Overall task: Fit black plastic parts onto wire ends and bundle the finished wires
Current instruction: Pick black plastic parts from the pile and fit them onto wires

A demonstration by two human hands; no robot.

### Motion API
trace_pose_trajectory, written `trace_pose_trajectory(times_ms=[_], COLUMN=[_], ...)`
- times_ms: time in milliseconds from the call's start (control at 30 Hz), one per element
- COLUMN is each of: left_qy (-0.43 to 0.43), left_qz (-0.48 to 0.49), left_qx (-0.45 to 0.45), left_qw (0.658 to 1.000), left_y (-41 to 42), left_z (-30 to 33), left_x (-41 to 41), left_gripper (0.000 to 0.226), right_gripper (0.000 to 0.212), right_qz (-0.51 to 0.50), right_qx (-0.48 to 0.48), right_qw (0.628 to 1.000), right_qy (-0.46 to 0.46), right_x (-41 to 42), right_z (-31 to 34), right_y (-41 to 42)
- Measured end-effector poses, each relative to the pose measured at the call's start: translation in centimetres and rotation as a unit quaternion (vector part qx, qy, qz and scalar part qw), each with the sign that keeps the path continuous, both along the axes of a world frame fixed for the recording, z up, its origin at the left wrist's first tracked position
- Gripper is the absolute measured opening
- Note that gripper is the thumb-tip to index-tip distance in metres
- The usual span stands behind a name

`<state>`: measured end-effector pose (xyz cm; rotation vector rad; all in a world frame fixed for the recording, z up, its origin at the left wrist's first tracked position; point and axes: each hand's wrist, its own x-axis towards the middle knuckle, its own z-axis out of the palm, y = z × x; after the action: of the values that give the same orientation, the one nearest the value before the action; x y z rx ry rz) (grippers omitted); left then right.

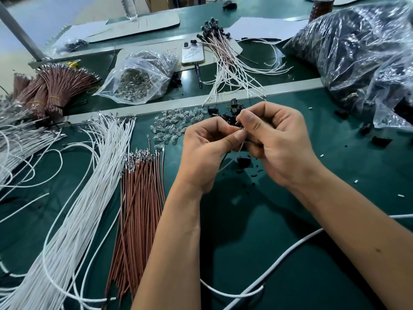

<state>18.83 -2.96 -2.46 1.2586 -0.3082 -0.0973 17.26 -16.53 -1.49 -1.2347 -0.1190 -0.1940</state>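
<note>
A thin brown wire [232,158] is pinched in the left hand [205,151] above the green worktop [257,220] — its end meets a small black plastic part [234,118] gripped by the right hand [274,139]. The terminal is best kept straight and pushed fully home — no bending.

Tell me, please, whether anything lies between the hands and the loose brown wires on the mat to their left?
Nothing visible does. The brown wires lie just left of the left hand, with bare green mat between them. Both that hand and the right hand are busy pinching a wire end and black parts.
</note>
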Motion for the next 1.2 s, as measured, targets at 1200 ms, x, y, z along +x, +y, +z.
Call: trace_pose_trajectory(times_ms=[1200], left_qy=[-0.12], left_qz=[0.032], left_qx=[0.003], left_qw=[0.992], left_y=[-0.3], left_z=[-0.1], left_x=[0.0], left_gripper=[0.022], right_gripper=[0.014], right_qz=[-0.215], right_qx=[-0.442], right_qw=[0.807], right_qy=[-0.327], right_x=[-0.4], right_z=[0.8], right_y=[-1.9])
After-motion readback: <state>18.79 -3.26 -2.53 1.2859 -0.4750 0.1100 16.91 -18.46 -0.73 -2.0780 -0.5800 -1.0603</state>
